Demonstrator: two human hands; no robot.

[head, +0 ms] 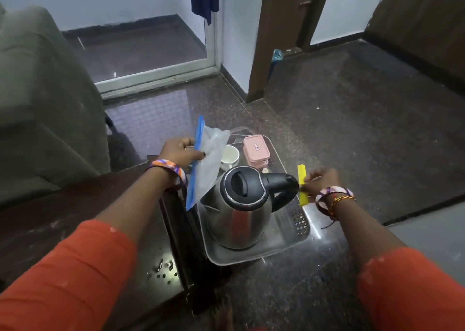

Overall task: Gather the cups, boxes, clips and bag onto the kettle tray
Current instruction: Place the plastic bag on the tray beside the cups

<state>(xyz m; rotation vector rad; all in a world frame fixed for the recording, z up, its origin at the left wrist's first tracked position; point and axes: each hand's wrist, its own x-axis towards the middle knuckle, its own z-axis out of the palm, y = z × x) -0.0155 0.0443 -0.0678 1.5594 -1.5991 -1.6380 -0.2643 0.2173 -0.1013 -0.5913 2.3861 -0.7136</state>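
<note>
A steel kettle [239,205] with a black lid stands on the metal tray [284,242]. Behind it on the tray sit a white cup [230,154] and stacked pink boxes [255,152]. My left hand [180,152] grips a clear plastic bag [210,159] with a blue zip strip, held upright at the tray's left side, over the kettle's spout. My right hand [318,182] holds a yellow clip [302,186] at the tray's right edge, just past the kettle handle.
The tray rests on a dark low table [75,217] with small bits lying near its front. A grey armchair [37,104] stands to the left. The dark stone floor [352,129] spreads to the right, with a wooden door frame and a glass door behind.
</note>
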